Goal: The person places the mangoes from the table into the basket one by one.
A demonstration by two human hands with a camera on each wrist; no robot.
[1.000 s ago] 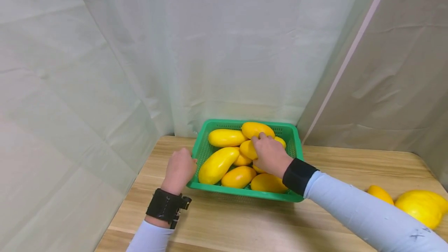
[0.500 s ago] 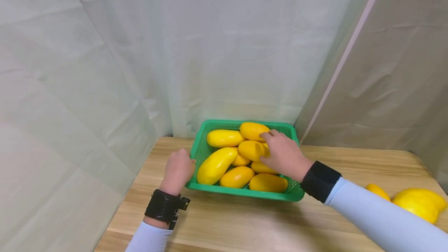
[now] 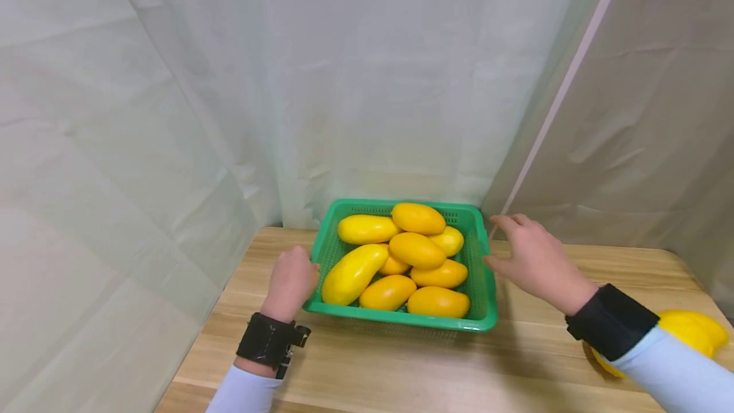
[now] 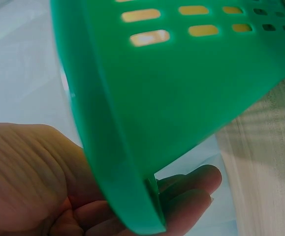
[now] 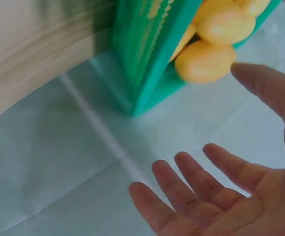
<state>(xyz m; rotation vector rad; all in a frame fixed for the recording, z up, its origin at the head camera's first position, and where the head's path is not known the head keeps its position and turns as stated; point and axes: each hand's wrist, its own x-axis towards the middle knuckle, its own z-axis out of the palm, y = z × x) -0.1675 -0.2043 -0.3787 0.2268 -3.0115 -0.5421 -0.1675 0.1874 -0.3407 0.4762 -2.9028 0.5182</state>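
Observation:
A green plastic basket full of several yellow mangoes stands at the back of the table. My left hand grips the basket's left rim; in the left wrist view its fingers curl beneath the green edge. Just beyond the right rim, my right hand hovers with thumb and fingers spread, holding nothing. The right wrist view shows the same bare hand apart from the basket and the mangoes. One mango lies on top of others near the basket's middle.
More yellow fruit lies on the wooden table at the right, partly hidden behind the right wrist and sleeve. Pale sheeting hangs behind the table and along its left side.
My right hand has let go of a mango in the basket and drawn back right past the rim, leaving that mango on the pile. The left hand keeps its grip on the left rim.

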